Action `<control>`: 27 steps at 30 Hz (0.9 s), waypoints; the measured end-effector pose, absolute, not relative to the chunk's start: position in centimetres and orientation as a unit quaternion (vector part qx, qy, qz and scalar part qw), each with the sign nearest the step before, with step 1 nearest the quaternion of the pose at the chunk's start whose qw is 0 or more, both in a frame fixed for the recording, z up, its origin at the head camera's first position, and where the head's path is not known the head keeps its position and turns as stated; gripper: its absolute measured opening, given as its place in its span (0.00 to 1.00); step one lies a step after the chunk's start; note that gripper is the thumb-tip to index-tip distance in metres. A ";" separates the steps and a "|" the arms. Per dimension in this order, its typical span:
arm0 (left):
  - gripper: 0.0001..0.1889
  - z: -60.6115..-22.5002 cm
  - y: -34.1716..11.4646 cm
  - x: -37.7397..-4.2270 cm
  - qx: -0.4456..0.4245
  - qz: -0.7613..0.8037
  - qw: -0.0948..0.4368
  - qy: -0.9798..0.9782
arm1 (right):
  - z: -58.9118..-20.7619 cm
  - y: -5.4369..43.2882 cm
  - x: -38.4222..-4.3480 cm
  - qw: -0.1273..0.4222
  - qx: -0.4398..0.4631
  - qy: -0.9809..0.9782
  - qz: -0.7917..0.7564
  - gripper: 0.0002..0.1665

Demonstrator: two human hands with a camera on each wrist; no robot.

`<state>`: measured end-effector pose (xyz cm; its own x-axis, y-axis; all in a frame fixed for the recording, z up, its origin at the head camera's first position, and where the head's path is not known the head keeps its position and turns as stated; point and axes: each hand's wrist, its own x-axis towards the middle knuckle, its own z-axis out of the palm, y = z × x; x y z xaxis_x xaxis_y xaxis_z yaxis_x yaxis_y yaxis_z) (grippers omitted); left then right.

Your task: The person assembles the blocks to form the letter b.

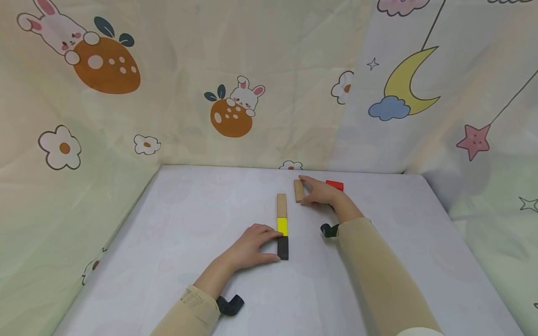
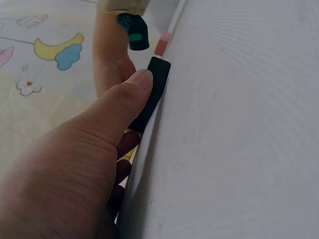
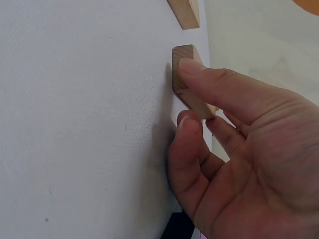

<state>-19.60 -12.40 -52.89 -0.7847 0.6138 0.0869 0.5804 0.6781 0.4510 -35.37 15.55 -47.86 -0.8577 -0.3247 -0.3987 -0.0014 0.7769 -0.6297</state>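
Observation:
A plain wooden block [image 1: 281,205], a yellow block [image 1: 282,226] and a black block [image 1: 283,248] lie end to end in a straight row on the white table. My left hand [image 1: 251,247] grips the black block lengthwise, thumb at its near end and index finger where it meets the yellow one. In the left wrist view the thumb presses on the end of the black block [image 2: 158,74]. To the right of the row's far end, my right hand [image 1: 321,192] pinches a second wooden block [image 1: 299,191] by its two ends. The right wrist view shows the thumb on this wooden block's [image 3: 183,51] end face.
A red block [image 1: 335,185] lies just beyond my right hand, partly covered by it. Dark camera mounts [image 1: 230,305] stick out from both wrists. Printed cloth [image 1: 176,112] rises along the table's far edge and both sides.

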 end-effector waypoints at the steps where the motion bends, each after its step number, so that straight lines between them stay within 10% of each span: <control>1: 0.33 -52.9 -12.4 -19.6 0.325 0.233 0.037 0.916 | -47.9 15.5 -35.3 0.248 -0.090 0.909 -0.321 0.55; 27: 0.32 -52.7 -12.4 -19.6 0.332 0.236 0.027 0.913 | -47.2 14.1 -36.4 0.209 -0.100 0.916 -0.328 0.48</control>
